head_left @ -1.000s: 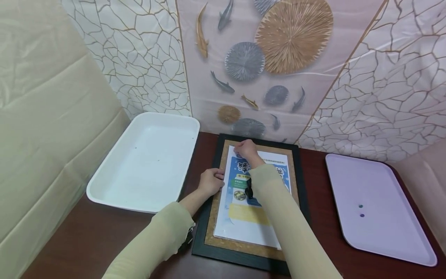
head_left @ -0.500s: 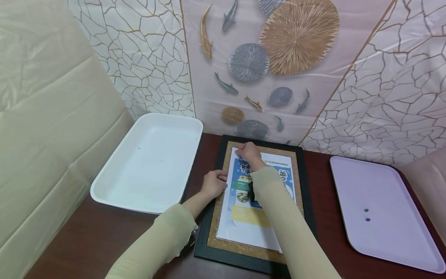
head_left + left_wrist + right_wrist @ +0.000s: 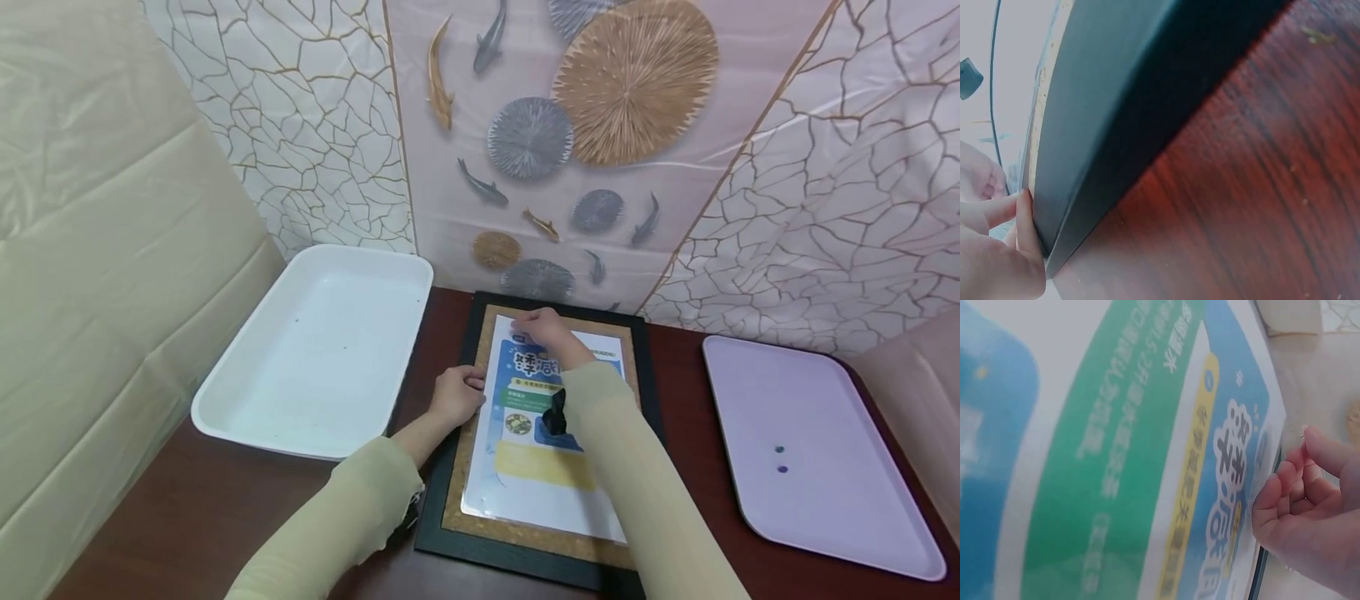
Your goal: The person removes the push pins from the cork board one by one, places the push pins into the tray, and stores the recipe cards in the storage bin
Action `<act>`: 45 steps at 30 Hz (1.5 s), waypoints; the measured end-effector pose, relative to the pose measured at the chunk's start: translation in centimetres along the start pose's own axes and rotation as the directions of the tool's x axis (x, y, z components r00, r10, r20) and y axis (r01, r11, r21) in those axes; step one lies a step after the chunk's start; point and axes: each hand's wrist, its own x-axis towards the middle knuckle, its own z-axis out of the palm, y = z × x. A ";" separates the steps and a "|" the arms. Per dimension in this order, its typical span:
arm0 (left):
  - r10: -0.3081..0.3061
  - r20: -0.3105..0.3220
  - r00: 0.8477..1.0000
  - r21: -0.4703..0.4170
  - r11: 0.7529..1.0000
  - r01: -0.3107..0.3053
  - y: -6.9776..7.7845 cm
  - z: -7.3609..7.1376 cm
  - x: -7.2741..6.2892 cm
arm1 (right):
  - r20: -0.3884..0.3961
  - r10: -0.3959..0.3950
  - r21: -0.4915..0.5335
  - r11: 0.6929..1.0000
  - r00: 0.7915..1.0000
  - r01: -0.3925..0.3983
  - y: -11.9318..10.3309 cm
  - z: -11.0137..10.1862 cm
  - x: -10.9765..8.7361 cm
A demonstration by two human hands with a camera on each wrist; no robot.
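A printed poster [image 3: 525, 496] with a glossy surface lies on a cork board [image 3: 540, 539] with a black frame [image 3: 510, 561]. My right hand [image 3: 551, 329] is over the poster's top left corner, thumb and curled fingers brought together. In the right wrist view that hand [image 3: 1310, 506] pinches a thin pin [image 3: 1302, 436], of which only the fine tip shows. My left hand [image 3: 457, 396] rests across the frame's left side, fingertips at the poster's left edge. The left wrist view has its fingers [image 3: 1025, 225] against the board's edge.
A white tray [image 3: 201, 404] stands to the left. At the right lies a lilac tray [image 3: 825, 400] with one green and one purple small round piece [image 3: 782, 469]. Patterned cloth [image 3: 532, 200] hangs right behind the board, and the table [image 3: 247, 500] is dark reddish wood.
My right hand has turned a little and its forearm has shifted right, uncovering more of the poster's print. The left hand stays at the poster's left edge.
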 end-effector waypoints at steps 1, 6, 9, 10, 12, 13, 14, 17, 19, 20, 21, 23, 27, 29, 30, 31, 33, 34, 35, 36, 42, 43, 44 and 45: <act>0.004 0.000 1.000 0.001 1.000 -0.004 0.0 0.1 0.0 | -0.002 -0.003 0.013 1.000 1.000 0.003 0.1 -0.3 -0.2; -0.003 -0.017 1.000 -0.003 1.000 0.003 0.1 -0.2 -0.1 | -0.016 -0.022 0.088 0.996 1.000 0.023 0.6 -1.5 -1.0; -0.008 -0.035 0.999 -0.006 1.000 0.008 0.1 -0.5 -0.2 | -0.020 0.001 0.199 0.980 1.000 0.003 0.7 -2.3 -1.2; -0.005 -0.038 0.999 -0.002 1.000 0.005 0.0 -0.6 -0.2 | -0.026 0.015 0.236 0.972 1.000 -0.009 0.8 -2.6 -1.3; -0.009 -0.030 1.000 -0.004 1.000 0.009 0.0 -0.8 -0.2 | -0.030 0.044 0.311 0.950 0.999 -0.032 0.9 -3.3 -1.5; -0.013 -0.025 1.000 -0.005 1.000 0.013 0.0 -0.8 -0.3 | -0.033 0.056 0.335 0.941 0.998 -0.042 1.1 -3.7 -1.7; -0.017 -0.021 1.000 -0.004 1.000 0.017 0.0 -0.9 -0.3 | -0.033 0.064 0.349 0.936 0.997 -0.049 1.2 -4.1 -1.9; -0.036 -0.017 0.999 -0.006 0.999 0.036 0.0 -0.9 -0.2 | -0.022 0.088 0.365 0.928 0.996 -0.074 1.7 -5.2 -2.6; -0.041 -0.016 0.999 -0.006 0.999 0.041 0.0 -0.9 -0.1 | -0.018 0.106 0.372 0.924 0.994 -0.092 2.0 -5.8 -3.1; -0.041 -0.015 0.999 -0.005 0.999 0.041 -0.1 -0.9 -0.1 | -0.014 0.111 0.377 0.921 0.994 -0.097 2.2 -6.1 -3.4; -0.039 -0.014 0.999 -0.005 0.999 0.039 -0.1 -0.9 -0.1 | -0.010 0.114 0.384 0.918 0.993 -0.102 2.4 -6.4 -3.7; -0.039 -0.010 0.999 -0.006 0.999 0.039 0.0 -0.8 0.0 | -0.004 0.113 0.398 0.912 0.994 -0.102 2.9 -7.0 -4.3; -0.041 -0.011 0.999 0.007 0.999 0.041 0.0 -0.7 -0.1 | 0.007 0.094 0.411 0.907 0.996 -0.089 4.0 -8.0 -5.8; -0.041 -0.011 0.999 0.014 0.999 0.041 0.0 -0.6 -0.1 | 0.007 0.074 0.414 0.908 0.997 -0.070 4.7 -8.6 -6.5; -0.039 -0.011 0.999 0.019 0.999 0.040 0.0 -0.5 -0.1 | 0.001 0.065 0.409 0.911 0.998 -0.060 5.0 -8.9 -6.8; -0.037 -0.010 0.999 0.021 0.999 0.038 0.0 -0.5 -0.1 | -0.006 0.053 0.407 0.912 0.999 -0.046 5.4 -9.2 -7.2; -0.033 -0.009 0.999 0.021 0.999 0.033 0.1 -0.4 -0.1 | -0.015 0.025 0.398 0.917 1.000 -0.017 6.1 -10.0 -7.8; -0.030 -0.010 1.000 0.023 0.999 0.030 0.1 -0.3 -0.1 | -0.021 0.020 0.396 0.918 1.000 -0.010 6.5 -10.3 -8.2; -0.028 -0.012 1.000 0.025 0.999 0.028 0.2 -0.3 -0.1 | -0.028 0.018 0.395 0.919 0.999 -0.006 6.8 -10.7 -8.5; -0.024 -0.012 1.000 0.026 0.999 0.024 0.2 -0.2 -0.1 | -0.026 0.011 0.402 0.915 1.000 0.000 7.2 -11.1 -8.9; -0.032 -0.003 0.999 0.029 0.999 0.032 0.4 0.2 -0.2 | -0.011 -0.019 0.437 0.899 1.000 0.022 9.3 -13.1 -10.9; -0.037 0.001 0.999 0.027 0.999 0.037 0.4 0.2 -0.3 | -0.008 -0.025 0.432 0.901 1.000 0.025 9.7 -13.4 -11.3; -0.036 0.005 0.999 0.024 0.999 0.036 0.5 0.2 -0.3 | -0.006 -0.028 0.429 0.903 1.000 0.028 10.1 -13.6 -11.6; -0.040 0.007 0.999 0.020 0.999 0.039 0.5 0.2 -0.4 | 0.000 -0.031 0.430 0.903 1.000 0.028 10.4 -13.9 -11.9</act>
